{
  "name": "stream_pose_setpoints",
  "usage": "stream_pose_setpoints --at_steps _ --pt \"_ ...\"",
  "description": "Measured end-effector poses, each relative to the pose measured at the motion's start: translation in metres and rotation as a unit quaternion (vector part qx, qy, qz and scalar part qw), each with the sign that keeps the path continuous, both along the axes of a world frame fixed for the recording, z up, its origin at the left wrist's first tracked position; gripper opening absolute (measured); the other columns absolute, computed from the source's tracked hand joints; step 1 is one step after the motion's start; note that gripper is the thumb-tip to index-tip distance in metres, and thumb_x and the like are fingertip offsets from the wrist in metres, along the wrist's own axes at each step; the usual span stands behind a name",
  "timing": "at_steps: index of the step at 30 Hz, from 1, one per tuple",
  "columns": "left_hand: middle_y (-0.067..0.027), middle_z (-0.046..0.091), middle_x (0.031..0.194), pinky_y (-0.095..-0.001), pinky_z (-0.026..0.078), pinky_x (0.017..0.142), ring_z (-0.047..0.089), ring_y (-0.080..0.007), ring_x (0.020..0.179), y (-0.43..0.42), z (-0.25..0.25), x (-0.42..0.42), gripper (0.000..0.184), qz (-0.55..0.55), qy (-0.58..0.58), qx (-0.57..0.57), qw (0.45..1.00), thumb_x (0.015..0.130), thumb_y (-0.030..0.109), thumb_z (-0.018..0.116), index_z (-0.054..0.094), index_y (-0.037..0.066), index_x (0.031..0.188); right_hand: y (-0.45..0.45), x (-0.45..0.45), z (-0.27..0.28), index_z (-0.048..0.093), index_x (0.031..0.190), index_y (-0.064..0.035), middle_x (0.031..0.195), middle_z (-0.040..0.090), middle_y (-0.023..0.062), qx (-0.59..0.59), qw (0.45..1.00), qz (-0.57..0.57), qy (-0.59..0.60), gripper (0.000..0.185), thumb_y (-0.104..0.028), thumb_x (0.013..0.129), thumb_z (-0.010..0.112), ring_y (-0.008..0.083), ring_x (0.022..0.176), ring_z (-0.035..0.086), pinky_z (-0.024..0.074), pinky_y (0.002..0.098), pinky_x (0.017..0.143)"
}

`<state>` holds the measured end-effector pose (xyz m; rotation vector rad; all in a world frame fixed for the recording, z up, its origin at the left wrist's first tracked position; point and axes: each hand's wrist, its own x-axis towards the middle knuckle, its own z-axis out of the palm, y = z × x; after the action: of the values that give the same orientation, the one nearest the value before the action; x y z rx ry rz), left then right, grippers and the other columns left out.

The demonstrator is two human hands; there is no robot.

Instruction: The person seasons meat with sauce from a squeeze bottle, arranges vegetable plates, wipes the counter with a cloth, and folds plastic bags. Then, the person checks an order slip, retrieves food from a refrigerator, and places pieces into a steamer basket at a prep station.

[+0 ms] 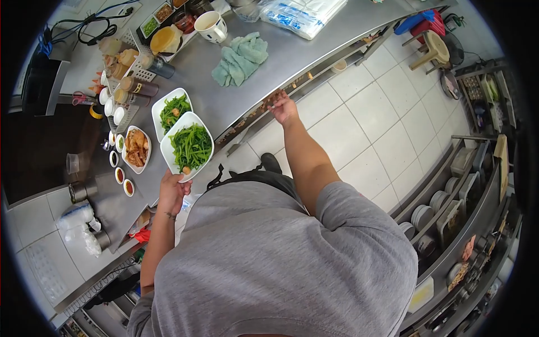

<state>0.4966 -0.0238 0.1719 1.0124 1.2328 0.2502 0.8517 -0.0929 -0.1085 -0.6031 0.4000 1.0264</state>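
Note:
My left hand (173,191) grips the near edge of a white square dish (166,153) filled with cooked leafy greens. This dish overlaps a second white dish (158,117) of greens behind it on the steel counter (196,78). My right hand (283,108) hangs beyond the counter's front edge, over the floor, with its fingers loosely apart and nothing in them. To the left of the greens is a white dish (139,170) of browned chicken pieces. Small sauce cups (128,187) stand beside the chicken.
A crumpled green towel (241,59), a mug (211,27) and plastic bags (303,17) lie farther along the counter. Sauce bottles (137,87) fill a perforated basket. Shelves with stacked plates (421,217) stand to the right, and a stool (432,49) is on the tiled floor.

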Motion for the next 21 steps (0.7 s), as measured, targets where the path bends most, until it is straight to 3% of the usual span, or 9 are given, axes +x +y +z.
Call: stream_pose_setpoints --at_steps 4,5,9,11,12,14,17,19,21 --pt "-0.0094 0.058 0.075 -0.0253 0.038 0.049 0.049 -0.0127 0.055 0.001 0.000 0.002 0.028 -0.004 0.006 -0.005 1.000 0.084 0.010 0.047 0.048 0.004 0.111 -0.016 0.014 0.006 0.042 0.130 -0.0120 0.123 0.052 0.0062 0.055 0.998 0.005 -0.016 0.073 0.011 0.060 0.041 0.0265 0.110 0.050 0.0313 0.0508 0.101" --pt "-0.0092 0.058 0.075 -0.0253 0.038 0.049 0.049 -0.0127 0.055 0.001 0.000 0.004 0.027 -0.004 0.006 -0.005 1.000 0.084 0.009 0.048 0.048 0.004 0.111 -0.020 0.014 0.004 0.040 0.134 -0.0125 0.128 0.050 0.0074 0.047 0.999 -0.013 0.006 0.078 0.014 0.061 0.039 0.0290 0.123 0.042 0.0325 0.0512 0.102" --pt "-0.0090 0.058 0.075 -0.0255 0.038 0.048 0.049 -0.0125 0.055 0.000 0.003 0.015 0.026 -0.010 0.010 -0.007 1.000 0.084 0.009 0.048 0.047 0.004 0.110 -0.031 0.008 0.011 0.045 0.128 -0.0120 0.121 0.052 0.0065 0.030 0.998 -0.041 0.029 0.062 0.010 0.070 0.046 0.0275 0.117 0.046 0.0347 0.0500 0.101" --pt "-0.0090 0.058 0.075 -0.0253 0.038 0.048 0.049 -0.0124 0.055 0.004 -0.001 0.017 0.027 -0.023 0.005 -0.009 1.000 0.084 0.009 0.048 0.047 0.004 0.111 -0.032 0.010 0.016 0.051 0.117 -0.0113 0.109 0.056 0.0050 -0.010 0.996 -0.060 0.064 0.037 -0.006 0.082 0.059 0.0254 0.105 0.051 0.0386 0.0486 0.097" --pt "-0.0089 0.058 0.075 -0.0251 0.038 0.048 0.049 -0.0123 0.055 0.005 -0.003 0.018 0.027 -0.034 0.000 -0.010 0.999 0.084 0.010 0.048 0.047 0.004 0.111 -0.031 0.013 0.014 0.051 0.117 -0.0113 0.109 0.056 0.0050 -0.010 0.996 -0.061 0.064 0.037 -0.006 0.082 0.059 0.0254 0.105 0.051 0.0386 0.0486 0.097" --pt "-0.0090 0.058 0.075 -0.0248 0.038 0.048 0.049 -0.0123 0.055 0.004 -0.002 0.022 0.028 -0.032 0.007 -0.009 0.999 0.084 0.010 0.048 0.047 0.004 0.111 -0.027 0.020 0.013 0.054 0.109 -0.0126 0.100 0.058 0.0023 -0.078 0.997 -0.004 -0.007 0.031 -0.026 0.084 0.068 0.0205 0.093 0.054 0.0458 0.0435 0.085" --pt "-0.0090 0.058 0.075 -0.0245 0.038 0.048 0.049 -0.0122 0.055 0.001 -0.001 0.028 0.029 -0.030 0.015 -0.012 0.999 0.084 0.010 0.048 0.047 0.004 0.112 -0.028 0.027 0.017 0.059 0.104 -0.0119 0.100 0.061 0.0028 -0.190 0.976 0.036 -0.104 0.032 -0.031 0.082 0.071 0.0192 0.095 0.056 0.0455 0.0438 0.084" --pt "-0.0095 0.058 0.075 -0.0250 0.039 0.046 0.049 -0.0121 0.053 0.004 -0.003 0.028 0.031 -0.038 0.023 -0.017 0.999 0.083 0.010 0.047 0.045 0.004 0.114 -0.043 0.032 0.028 0.061 0.099 -0.0102 0.084 0.062 0.0011 -0.290 0.926 0.065 -0.233 0.028 -0.029 0.081 0.072 0.0148 0.079 0.056 0.0436 0.0311 0.068" --pt "-0.0096 0.058 0.075 -0.0251 0.040 0.045 0.049 -0.0120 0.052 0.005 -0.002 0.027 0.032 -0.033 0.010 -0.007 0.999 0.083 0.010 0.046 0.044 0.004 0.114 -0.067 0.042 0.011 0.063 0.090 -0.0081 0.077 0.061 0.0009 -0.332 0.895 0.063 -0.291 0.021 -0.024 0.080 0.073 0.0117 0.071 0.056 0.0431 0.0284 0.061"
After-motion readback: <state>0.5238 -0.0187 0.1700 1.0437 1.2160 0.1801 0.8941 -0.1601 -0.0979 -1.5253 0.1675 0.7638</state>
